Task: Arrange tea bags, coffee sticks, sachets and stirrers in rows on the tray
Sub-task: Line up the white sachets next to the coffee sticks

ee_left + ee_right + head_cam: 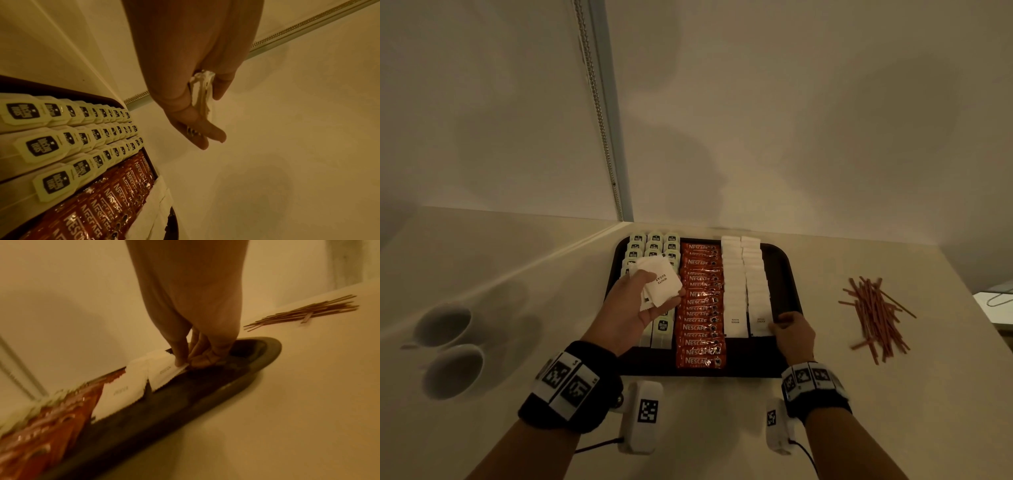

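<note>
Progress: on the dark tray (780, 260), frame centre, three tea bag rows (654, 245), one Nescafé coffee stick row (700, 305) and two white sugar sachet rows (744, 284) are laid. Left hand (631, 308) grip is clamped on spare sachets (659, 282). Right hand (792, 334) pinches the nearest sachet (164, 372). Stirrers (875, 317) lie loose on the desk (859, 411), right of frame, not yet arranged.

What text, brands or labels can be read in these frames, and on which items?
"NESCAFE": on the red coffee sticks in the tray's middle row.
"WHITE SUGAR": on the top sachet of the bundle the left hand holds.
"WHITE SUGAR": on the nearest sachet in the white rows; the right hand pinches its neighbour.
Tea bag tags: dark logo, wording too blurred to read.
Wristband markers: coded squares, no words.
</note>
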### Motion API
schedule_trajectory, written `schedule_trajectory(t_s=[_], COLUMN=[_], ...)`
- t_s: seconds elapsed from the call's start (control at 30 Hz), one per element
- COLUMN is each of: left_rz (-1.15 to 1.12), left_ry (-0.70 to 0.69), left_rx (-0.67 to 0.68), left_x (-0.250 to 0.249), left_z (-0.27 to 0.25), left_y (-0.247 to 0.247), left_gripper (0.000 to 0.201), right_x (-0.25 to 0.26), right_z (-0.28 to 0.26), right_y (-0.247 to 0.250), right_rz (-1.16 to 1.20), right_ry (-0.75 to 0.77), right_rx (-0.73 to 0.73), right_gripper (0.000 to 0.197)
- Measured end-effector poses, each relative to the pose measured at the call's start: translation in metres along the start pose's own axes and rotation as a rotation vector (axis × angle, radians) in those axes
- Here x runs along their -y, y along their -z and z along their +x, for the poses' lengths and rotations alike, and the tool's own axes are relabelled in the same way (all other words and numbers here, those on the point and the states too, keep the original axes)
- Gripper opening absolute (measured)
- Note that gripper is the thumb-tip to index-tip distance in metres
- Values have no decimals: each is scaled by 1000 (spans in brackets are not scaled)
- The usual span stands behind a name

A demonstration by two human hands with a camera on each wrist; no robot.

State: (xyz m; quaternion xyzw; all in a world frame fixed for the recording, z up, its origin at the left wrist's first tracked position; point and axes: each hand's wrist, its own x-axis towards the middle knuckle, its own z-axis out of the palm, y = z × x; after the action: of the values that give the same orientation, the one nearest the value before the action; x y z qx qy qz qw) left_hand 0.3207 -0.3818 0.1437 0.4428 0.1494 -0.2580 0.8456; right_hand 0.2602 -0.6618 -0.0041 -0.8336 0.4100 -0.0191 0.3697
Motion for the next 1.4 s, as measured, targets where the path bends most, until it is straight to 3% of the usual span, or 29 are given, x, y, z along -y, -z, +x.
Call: schedule_trajectory(t_s=[0.13,0.23,0.33,0.4,0.47,0.67,0.93,1.13,1.23,1.4], left_rz=[73,150,202,206,206,218,301,273,279,290], left_ry=[-31,-90,-138,-165,-185,-200,-233,-295,-342,-330], left_rx=[-88,-96,-75,-70,-68,-62,54,47,25,19], left_x=[0,0,0,1,3,10,11,9,6,3], left_z=[3,3,3,4,5,2,-8,-9,-8,-7], left_y=[2,2,0,-3,-5,4,15,10,9,7], left_gripper=[34,27,24,29,34,39,32,36,36,33], right_x=[7,34,87,120,140,151,181,177,166,160], right_z=[-7,-22,-58,-84,-102,-108,-112,-113,-113,-116], right_y=[1,10,21,24,19,7,36,34,29,27], right_rz=[-66,52,319,413,463,699,314,379,423,588], right_ry=[78,208,410,509,541,389,793,700,628,542], right_rx=[-27,-33,213,450,570,592,421,407,436,505], right_gripper=[31,27,16,26,30,21,21,19,9,10])
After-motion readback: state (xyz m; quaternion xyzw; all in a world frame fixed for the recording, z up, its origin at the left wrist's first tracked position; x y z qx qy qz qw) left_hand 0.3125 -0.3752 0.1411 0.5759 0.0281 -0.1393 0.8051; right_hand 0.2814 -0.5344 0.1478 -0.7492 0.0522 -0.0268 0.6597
